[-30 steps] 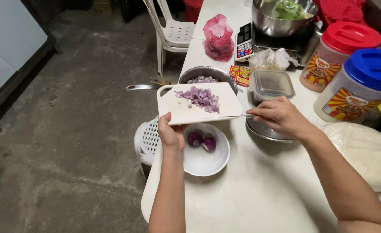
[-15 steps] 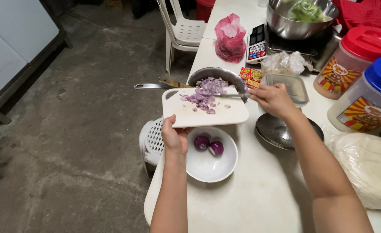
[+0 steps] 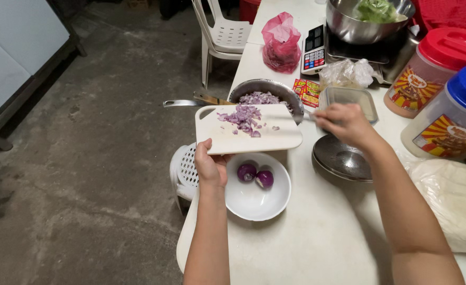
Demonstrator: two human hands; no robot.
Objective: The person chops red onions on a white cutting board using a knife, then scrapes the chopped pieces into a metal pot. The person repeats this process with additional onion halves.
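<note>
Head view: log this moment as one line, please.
left hand: holds white cutting board tilted over metal bowl | right hand: holds knife, scraping chopped purple onion | white bowl: two onion pieces

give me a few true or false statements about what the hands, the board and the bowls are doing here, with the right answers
1. The left hand holds the white cutting board by its near edge. True.
2. The chopped purple onion lies on the board's far end, by the metal bowl. True.
3. The white bowl is empty. False: it holds two peeled purple onions.
4. The right hand rests flat on the table. False: it is raised at the board's right side, gripping a thin knife.
5. The metal bowl already holds chopped onion. True.
</note>
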